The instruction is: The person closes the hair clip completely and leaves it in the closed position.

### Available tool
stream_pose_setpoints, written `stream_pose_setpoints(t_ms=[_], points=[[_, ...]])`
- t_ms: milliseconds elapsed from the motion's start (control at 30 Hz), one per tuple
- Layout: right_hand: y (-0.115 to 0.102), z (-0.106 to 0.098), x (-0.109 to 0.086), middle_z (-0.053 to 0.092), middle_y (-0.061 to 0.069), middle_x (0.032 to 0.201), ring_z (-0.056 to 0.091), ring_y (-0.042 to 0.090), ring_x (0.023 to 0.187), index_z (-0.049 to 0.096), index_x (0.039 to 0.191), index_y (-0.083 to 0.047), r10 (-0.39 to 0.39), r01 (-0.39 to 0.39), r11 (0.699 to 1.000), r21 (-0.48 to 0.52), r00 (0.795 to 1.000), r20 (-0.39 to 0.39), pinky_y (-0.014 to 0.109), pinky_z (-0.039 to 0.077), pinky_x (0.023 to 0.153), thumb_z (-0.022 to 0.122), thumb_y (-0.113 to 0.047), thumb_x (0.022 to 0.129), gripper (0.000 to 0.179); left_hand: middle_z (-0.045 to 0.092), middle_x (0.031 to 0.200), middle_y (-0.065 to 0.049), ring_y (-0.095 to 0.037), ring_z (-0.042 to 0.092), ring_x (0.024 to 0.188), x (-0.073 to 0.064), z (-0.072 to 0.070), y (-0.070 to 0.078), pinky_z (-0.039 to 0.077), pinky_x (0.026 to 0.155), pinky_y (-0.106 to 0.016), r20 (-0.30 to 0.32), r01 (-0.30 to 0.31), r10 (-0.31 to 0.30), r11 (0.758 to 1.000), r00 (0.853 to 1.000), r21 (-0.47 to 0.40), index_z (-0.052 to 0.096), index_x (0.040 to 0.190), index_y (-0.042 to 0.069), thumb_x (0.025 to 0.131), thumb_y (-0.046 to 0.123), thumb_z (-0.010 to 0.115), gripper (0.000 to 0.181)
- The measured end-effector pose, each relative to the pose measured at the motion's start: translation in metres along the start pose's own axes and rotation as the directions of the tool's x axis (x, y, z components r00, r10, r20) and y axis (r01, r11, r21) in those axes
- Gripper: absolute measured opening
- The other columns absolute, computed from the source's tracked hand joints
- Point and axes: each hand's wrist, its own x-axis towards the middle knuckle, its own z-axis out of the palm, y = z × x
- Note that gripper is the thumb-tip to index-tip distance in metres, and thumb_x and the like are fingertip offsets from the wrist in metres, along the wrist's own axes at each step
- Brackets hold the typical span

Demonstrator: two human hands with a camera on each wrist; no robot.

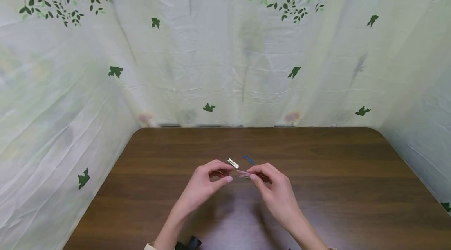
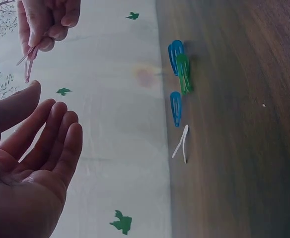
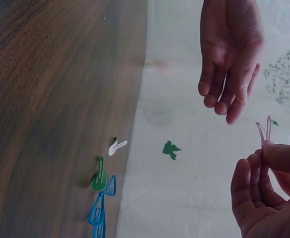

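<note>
Thumb and fingertips of my right hand [image 1: 276, 187] pinch one end of a pink snap hair clip [image 1: 243, 173], raised over the table. Its two arms stand spread apart and point toward my left hand [image 1: 202, 185]. That hand holds nothing; its fingers are loosely bent, with thumb and fingertips apart, close to the clip's free end. On the table beyond the hands lie a white hair clip [image 1: 233, 163] and a blue hair clip [image 1: 248, 159]. A green hair clip [image 2: 183, 74] and more blue clips [image 2: 175, 55] show in the wrist views.
The brown wooden table [image 1: 169, 144] reaches back to a pale curtain [image 1: 218, 46] printed with green leaves, which also hangs at both sides. A black object [image 1: 192, 243] shows at the bottom edge, beside the left forearm.
</note>
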Motion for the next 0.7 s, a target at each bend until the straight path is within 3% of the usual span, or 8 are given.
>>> stream_pose_setpoints(t_ms=[167, 267, 400, 467, 533, 700], points=[[0.0, 0.0, 0.0, 0.066, -0.012, 0.093, 0.063, 0.01, 0.084, 0.071, 0.099, -0.027, -0.01, 0.01, 1.0, -0.012, 1.0, -0.003, 0.029, 0.054, 0.077, 0.069, -0.007, 0.091, 0.021, 0.068, 0.102, 0.005, -0.015, 0.064, 0.091, -0.001, 0.0, 0.003, 0.053, 0.085, -0.035, 0.005, 0.007, -0.007, 1.0, 1.0, -0.002, 0.073, 0.106, 0.016, 0.085, 0.008, 0.077, 0.023], [0.0, 0.0, 0.0, 0.066, -0.011, 0.093, 0.063, 0.009, 0.083, 0.071, 0.099, -0.027, -0.03, 0.029, 0.999, -0.022, 1.0, -0.004, 0.028, 0.054, 0.077, 0.07, -0.008, 0.091, 0.021, 0.069, 0.104, 0.002, -0.021, 0.064, 0.092, -0.003, 0.0, 0.015, 0.052, 0.086, -0.04, 0.01, 0.013, -0.013, 1.0, 1.0, -0.009, 0.073, 0.107, 0.012, 0.084, 0.006, 0.077, 0.024], [-0.001, 0.0, -0.001, 0.065, -0.011, 0.093, 0.062, 0.009, 0.081, 0.071, 0.099, -0.027, -0.047, 0.047, 0.998, -0.037, 0.999, 0.003, 0.027, 0.053, 0.076, 0.07, -0.007, 0.091, 0.021, 0.069, 0.106, -0.001, -0.023, 0.064, 0.095, -0.004, 0.001, 0.016, 0.052, 0.087, -0.04, 0.006, -0.022, 0.022, 1.0, 1.0, -0.001, 0.073, 0.108, 0.013, 0.083, 0.008, 0.079, 0.026], [-0.002, -0.001, -0.001, 0.065, -0.011, 0.093, 0.062, 0.008, 0.08, 0.071, 0.099, -0.027, -0.047, 0.048, 0.998, -0.045, 0.999, 0.011, 0.027, 0.053, 0.075, 0.071, -0.008, 0.091, 0.022, 0.069, 0.106, 0.002, -0.019, 0.063, 0.096, -0.004, 0.003, 0.008, 0.052, 0.087, -0.036, 0.003, -0.062, 0.062, 0.998, 0.998, 0.014, 0.073, 0.108, 0.018, 0.083, 0.015, 0.08, 0.026], [-0.002, -0.001, -0.002, 0.064, -0.012, 0.092, 0.061, 0.008, 0.079, 0.071, 0.099, -0.027, -0.045, 0.046, 0.998, -0.051, 0.999, 0.023, 0.027, 0.052, 0.074, 0.07, -0.009, 0.091, 0.02, 0.069, 0.106, 0.001, -0.017, 0.063, 0.096, -0.004, 0.003, 0.008, 0.052, 0.086, -0.034, 0.007, -0.085, 0.085, 0.996, 0.996, 0.031, 0.072, 0.108, 0.021, 0.084, 0.02, 0.08, 0.026], [-0.002, 0.002, -0.003, 0.064, -0.014, 0.091, 0.06, 0.007, 0.079, 0.071, 0.1, -0.026, -0.065, 0.067, 0.996, -0.061, 0.997, 0.037, 0.026, 0.051, 0.072, 0.071, -0.007, 0.09, 0.022, 0.069, 0.106, 0.002, -0.018, 0.062, 0.096, -0.006, 0.003, 0.009, 0.051, 0.086, -0.033, 0.024, -0.066, 0.065, 0.997, 0.998, 0.046, 0.073, 0.109, 0.02, 0.083, 0.027, 0.081, 0.028]])
